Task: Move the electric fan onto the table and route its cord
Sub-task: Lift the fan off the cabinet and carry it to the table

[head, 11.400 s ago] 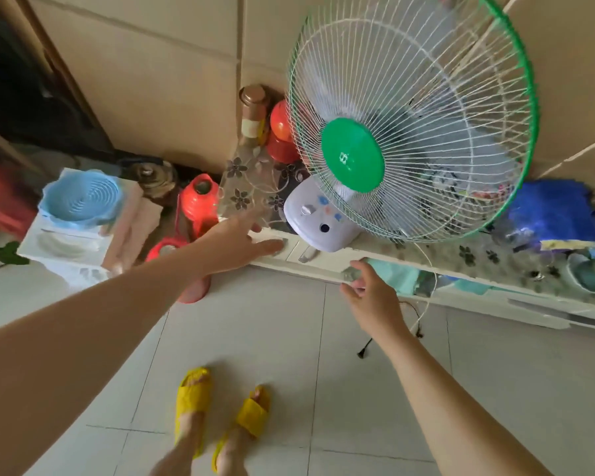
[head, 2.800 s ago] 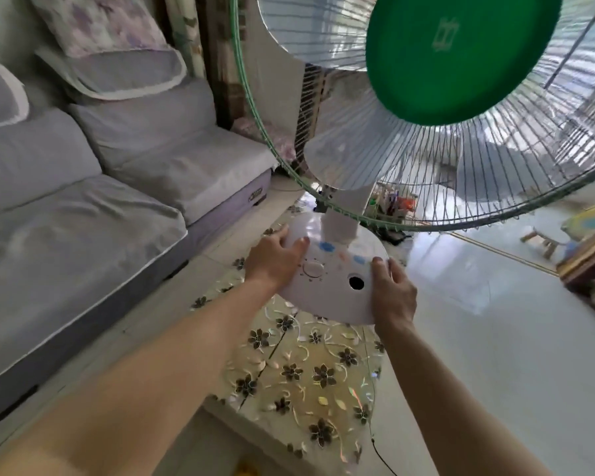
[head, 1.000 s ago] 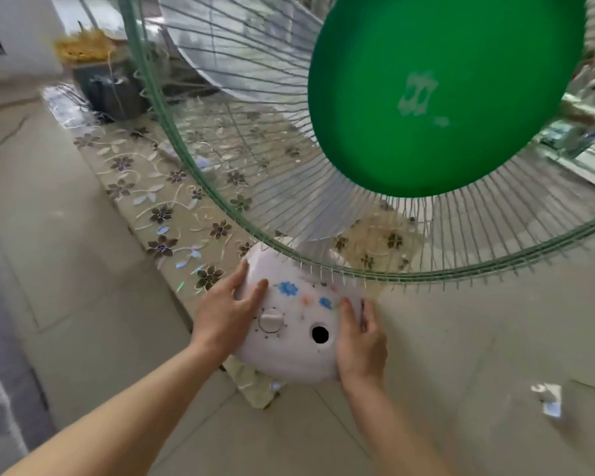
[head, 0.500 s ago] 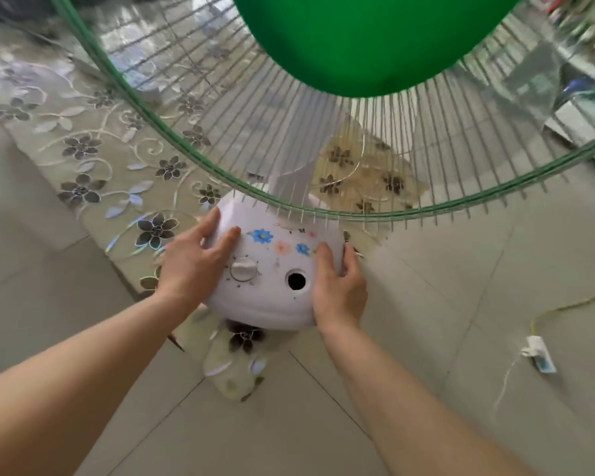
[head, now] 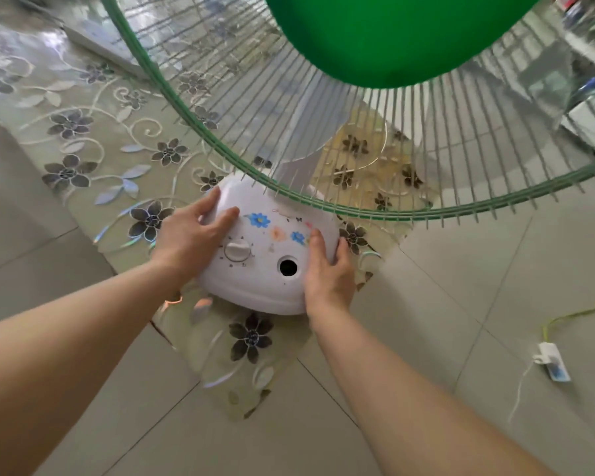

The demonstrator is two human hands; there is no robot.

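Observation:
The electric fan has a white base (head: pixel 261 269) with flower stickers, a round dial and a dark hole, a green-rimmed wire cage (head: pixel 220 142) and a green centre disc (head: pixel 389 36). Its base sits at the near corner of the low table (head: pixel 93 156), which wears a clear flowered cover. My left hand (head: pixel 189 235) grips the base's left side, and my right hand (head: pixel 327 269) grips its right side. The fan's own cord is hidden from view.
A white power strip (head: pixel 552 364) lies on the tiled floor at right, with a yellow-green cable (head: pixel 577 316) and a thin white wire leading from it. The table cover hangs over the near corner. Blurred shelves and clutter show at top right.
The fan's base has shifted slightly onto the table's near corner and looks settled there. Both hands keep the same grip on its sides. The power strip stays at right.

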